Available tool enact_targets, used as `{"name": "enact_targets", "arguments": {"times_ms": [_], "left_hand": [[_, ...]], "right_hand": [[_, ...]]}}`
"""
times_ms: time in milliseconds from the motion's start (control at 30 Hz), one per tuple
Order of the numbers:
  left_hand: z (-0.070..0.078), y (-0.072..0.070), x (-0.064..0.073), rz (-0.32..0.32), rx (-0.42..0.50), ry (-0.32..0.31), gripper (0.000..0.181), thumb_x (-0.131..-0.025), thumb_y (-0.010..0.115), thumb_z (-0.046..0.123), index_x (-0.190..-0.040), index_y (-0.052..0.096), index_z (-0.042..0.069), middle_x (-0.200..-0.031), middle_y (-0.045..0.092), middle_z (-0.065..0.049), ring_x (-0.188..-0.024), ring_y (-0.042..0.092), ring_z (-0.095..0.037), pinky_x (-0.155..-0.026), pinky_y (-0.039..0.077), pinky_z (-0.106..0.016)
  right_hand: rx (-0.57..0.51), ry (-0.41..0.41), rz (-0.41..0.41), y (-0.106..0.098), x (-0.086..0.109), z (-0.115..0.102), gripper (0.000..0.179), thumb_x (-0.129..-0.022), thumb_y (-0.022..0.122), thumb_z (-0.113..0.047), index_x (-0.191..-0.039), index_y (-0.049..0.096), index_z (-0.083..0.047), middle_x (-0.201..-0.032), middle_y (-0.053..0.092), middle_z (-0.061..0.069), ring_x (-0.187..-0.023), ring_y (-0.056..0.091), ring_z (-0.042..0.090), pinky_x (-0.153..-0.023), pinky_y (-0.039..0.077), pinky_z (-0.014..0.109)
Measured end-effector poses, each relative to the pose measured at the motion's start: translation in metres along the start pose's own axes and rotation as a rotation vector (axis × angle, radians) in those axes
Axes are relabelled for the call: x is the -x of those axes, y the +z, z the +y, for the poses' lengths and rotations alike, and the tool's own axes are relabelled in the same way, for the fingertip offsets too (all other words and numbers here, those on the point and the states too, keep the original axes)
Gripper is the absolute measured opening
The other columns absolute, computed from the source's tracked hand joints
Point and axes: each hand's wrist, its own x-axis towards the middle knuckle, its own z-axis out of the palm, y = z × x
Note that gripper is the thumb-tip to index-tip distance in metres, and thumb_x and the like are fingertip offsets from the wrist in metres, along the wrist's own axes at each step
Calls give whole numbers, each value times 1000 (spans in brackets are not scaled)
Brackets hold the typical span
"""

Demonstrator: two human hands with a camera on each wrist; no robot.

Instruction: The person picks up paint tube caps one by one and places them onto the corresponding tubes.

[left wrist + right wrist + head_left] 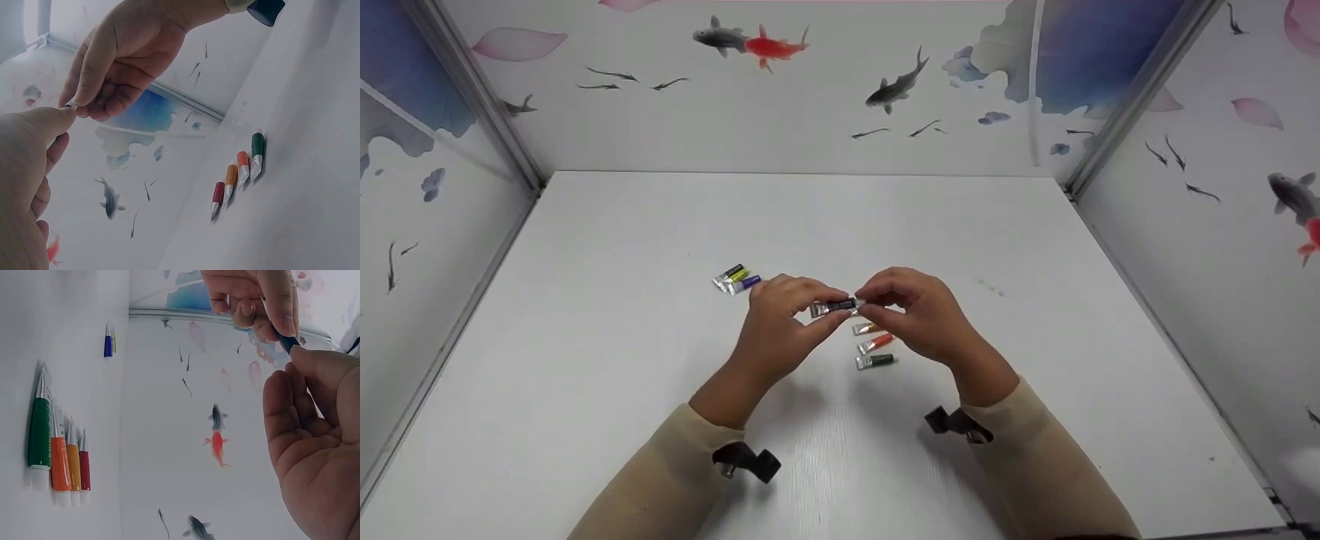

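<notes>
My left hand [778,319] pinches a small dark blue paint tube [841,305] between thumb and fingers, above the table. The right hand [922,311] meets it from the other side, thumb and forefinger pinching the tube's capped end. In the right wrist view a short stretch of the dark tube [287,342] shows between the fingertips of both hands. The left wrist view shows only the pale cap end, the rest hidden by my fingers. Below the hands lie a green tube [876,361], an orange-red tube [876,343], an ochre tube [230,180] and a dark red tube [218,194].
Left of my left hand, a purple tube [745,284], a yellow-green tube [737,277] and a dark tube [729,272] lie close together. The white table [622,360] is bordered by printed panels with fish. A black wrist mount [750,459] sits on the left sleeve.
</notes>
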Motion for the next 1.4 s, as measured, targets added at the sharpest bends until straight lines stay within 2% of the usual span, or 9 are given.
{"name": "enact_targets", "arguments": {"times_ms": [300,467,833,967,1100,1233,1400], "left_hand": [[0,0,0,10,15,0,20,-95,82,39,-112,84,29,-109,81,16,-95,63,-6,-94,39,-42],[0,0,0,7,13,-4,20,-96,81,41,-112,84,29,-109,81,16,-98,64,-5,-96,39,-42],[2,-1,1,-7,-1,-12,20,-97,81,40,-113,84,30,-109,81,16,-97,63,-5,-98,39,-43],[1,-1,1,-6,0,-15,20,-96,81,40,-114,84,30,-109,81,16,-99,64,-5,-99,40,-43],[0,-1,1,1,3,-14,20,-96,82,39,-114,84,30,-110,81,15,-100,64,-6,-99,40,-44],[1,0,1,2,-5,-17,21,-95,82,39,-114,84,30,-110,81,15,-98,64,-6,-98,40,-44],[1,0,0,-4,-19,-27,21,-95,82,41,-114,84,30,-110,81,15,-98,63,-6,-98,39,-43]], "right_hand": [[38,-6,-7,0,0,1,11,-101,76,-16,-109,82,-13,-106,78,-1,-89,69,12,-82,59,24],[70,36,-9,0,0,1,10,-102,75,-22,-106,82,-17,-103,77,-5,-87,67,13,-79,57,25],[111,103,-22,1,-1,0,15,-103,73,-28,-102,83,-16,-92,74,-3,-78,61,15,-69,50,25],[78,62,-27,0,-1,2,14,-101,77,-25,-110,82,-16,-97,75,-4,-83,66,14,-74,55,25],[22,16,-38,0,0,2,25,-98,80,-19,-121,78,-13,-103,75,-2,-91,72,13,-80,60,29],[-4,10,-38,0,1,1,29,-95,82,-15,-124,77,-12,-103,73,0,-92,73,14,-84,62,34],[-11,1,-22,-1,1,2,35,-93,85,-13,-127,76,-13,-110,74,8,-95,73,15,-88,62,33]]}}
